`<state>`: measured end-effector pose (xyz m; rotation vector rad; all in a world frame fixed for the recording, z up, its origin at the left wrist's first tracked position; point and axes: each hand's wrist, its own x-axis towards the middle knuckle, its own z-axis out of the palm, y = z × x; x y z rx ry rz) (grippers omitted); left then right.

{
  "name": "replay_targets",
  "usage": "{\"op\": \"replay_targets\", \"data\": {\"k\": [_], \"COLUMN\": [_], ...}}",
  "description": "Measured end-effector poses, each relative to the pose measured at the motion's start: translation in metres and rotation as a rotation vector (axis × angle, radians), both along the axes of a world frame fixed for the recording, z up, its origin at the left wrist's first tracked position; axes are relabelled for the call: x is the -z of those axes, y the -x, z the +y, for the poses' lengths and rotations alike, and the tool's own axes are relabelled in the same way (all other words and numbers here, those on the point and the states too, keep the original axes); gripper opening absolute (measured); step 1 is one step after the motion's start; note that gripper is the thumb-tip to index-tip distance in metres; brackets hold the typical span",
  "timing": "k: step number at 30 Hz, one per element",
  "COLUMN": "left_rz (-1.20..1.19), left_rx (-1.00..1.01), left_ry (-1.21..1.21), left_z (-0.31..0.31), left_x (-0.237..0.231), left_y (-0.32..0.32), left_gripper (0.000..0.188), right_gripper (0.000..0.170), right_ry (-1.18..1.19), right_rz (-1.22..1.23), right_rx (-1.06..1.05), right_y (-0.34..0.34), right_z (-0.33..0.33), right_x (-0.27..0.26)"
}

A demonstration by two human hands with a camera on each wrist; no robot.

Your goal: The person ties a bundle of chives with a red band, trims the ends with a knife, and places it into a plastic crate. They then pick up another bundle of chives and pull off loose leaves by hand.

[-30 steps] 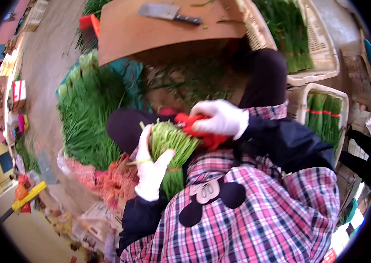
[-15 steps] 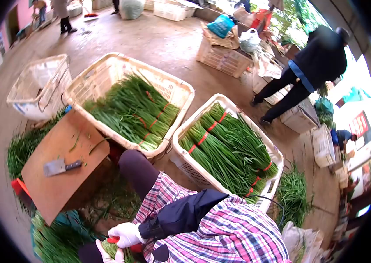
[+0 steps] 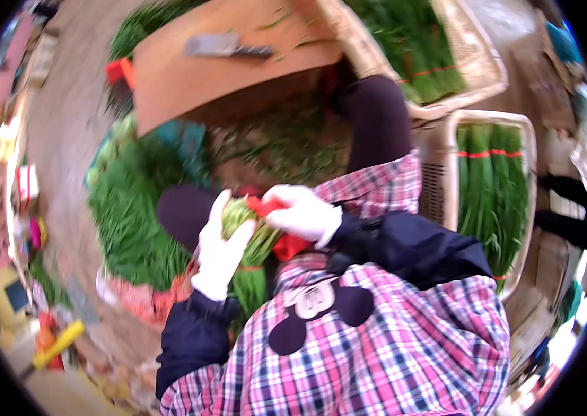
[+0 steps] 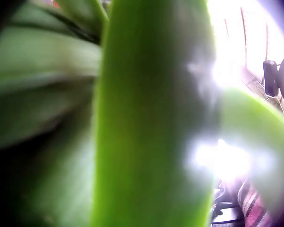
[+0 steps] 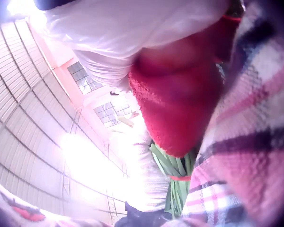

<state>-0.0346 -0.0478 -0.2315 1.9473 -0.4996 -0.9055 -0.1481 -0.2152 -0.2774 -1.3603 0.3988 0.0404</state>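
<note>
Left hand (image 3: pixel 220 251), white-gloved: curls fingers and thumb round a bundle of green stems (image 3: pixel 263 239), pale ends toward the knees, at the lap. Right hand (image 3: pixel 305 216), white-gloved: clamps fingers on a red cloth (image 3: pixel 289 247), close beside the stems. On the bundle: red band (image 3: pixel 249 268). On the table (image 3: pixel 228 80): cleaver (image 3: pixel 214 46), lying flat, black-handled. At right: crate (image 3: pixel 530 163) of banded greens (image 3: pixel 491 187). At left: heap of long leaves (image 3: pixel 134 215).
</note>
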Motion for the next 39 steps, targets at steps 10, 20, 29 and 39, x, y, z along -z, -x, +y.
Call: {"op": "replay_targets", "data": {"k": [10, 20, 29, 39], "left_rz": [-0.216, -0.303, -0.159, 0.019], "left_rx": [-0.026, 0.067, -0.061, -0.132], "left_ry": [-0.122, -0.168, -0.025, 0.021], "left_z": [0.001, 0.005, 0.006, 0.004], "left_x": [-0.002, 0.006, -0.003, -0.007], "left_y": [0.016, 0.018, 0.021, 0.021], "left_gripper": [0.065, 0.065, 0.059, 0.062], "right_gripper": [0.026, 0.016, 0.025, 0.01], "right_ry": [-0.228, 1.207, 1.436, 1.589], "right_rz": [0.021, -0.473, -0.041, 0.021], "right_rx": [0.171, -0.655, -0.601, -0.944], "right_y": [0.012, 0.003, -0.002, -0.013], "right_z": [-0.035, -0.015, -0.085, -0.085], "right_x": [-0.038, -0.04, -0.007, -0.002]}}
